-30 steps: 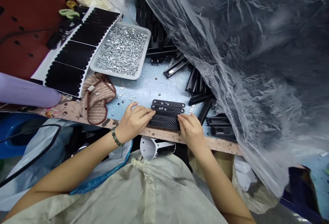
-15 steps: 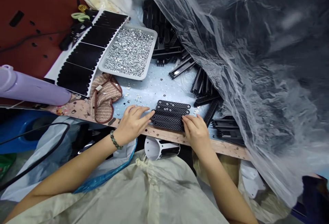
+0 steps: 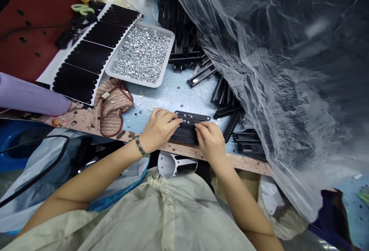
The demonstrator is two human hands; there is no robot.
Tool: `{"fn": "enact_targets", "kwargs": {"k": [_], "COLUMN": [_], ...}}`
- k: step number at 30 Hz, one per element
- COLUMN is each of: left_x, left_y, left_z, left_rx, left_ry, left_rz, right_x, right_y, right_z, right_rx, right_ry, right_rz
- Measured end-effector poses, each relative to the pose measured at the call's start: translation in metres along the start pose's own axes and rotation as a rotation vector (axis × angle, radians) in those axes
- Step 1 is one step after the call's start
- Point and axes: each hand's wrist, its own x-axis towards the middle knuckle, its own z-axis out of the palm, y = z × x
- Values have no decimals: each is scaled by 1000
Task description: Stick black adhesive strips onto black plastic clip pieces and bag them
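Several black strips with a lattice surface [image 3: 184, 138] lie side by side near the table's front edge. Small silvery nuts [image 3: 188, 122] are scattered on the far ones. My left hand [image 3: 161, 128] reaches over the strips' left ends, thumb and fingertips drawn together beside the nuts. From the right, my right hand [image 3: 211, 143] has thumb and finger pinched over the middle strips. Whatever is between the fingertips of either hand is too small or hidden to tell.
A white tray [image 3: 165, 64] full of small silvery nuts stands behind. Left of it are a sheet of black stickers [image 3: 77, 57], a brown striped cloth [image 3: 112, 114] and a purple bottle [image 3: 31, 95]. More black strips [image 3: 184, 32] lie behind, partly under clear plastic sheeting [image 3: 259, 70].
My left hand has moved right, from the strips' left ends onto them near the nuts. My right hand has shifted left and slightly up over the strips. The view has turned a little.
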Motion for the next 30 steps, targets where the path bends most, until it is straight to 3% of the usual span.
{"fn": "enact_targets", "kwargs": {"k": [6, 9, 15, 20, 30], "left_x": [20, 19, -11, -39, -39], "left_y": [4, 3, -4, -5, -1], "left_z": [16, 14, -3, -8, -9], "left_rx": [60, 50, 2, -4, 11], "left_ry": [14, 27, 23, -34, -17], "left_rz": [16, 2, 39, 72, 39], "right_x": [23, 23, -13, -37, -32], "right_y": [-10, -6, 8, 5, 5], "right_z": [21, 19, -10, -15, -10], "right_rx": [-51, -43, 1, -76, -26], "right_ry": [-60, -74, -1, -44, -7], "right_rz": [-50, -47, 14, -19, 55]}}
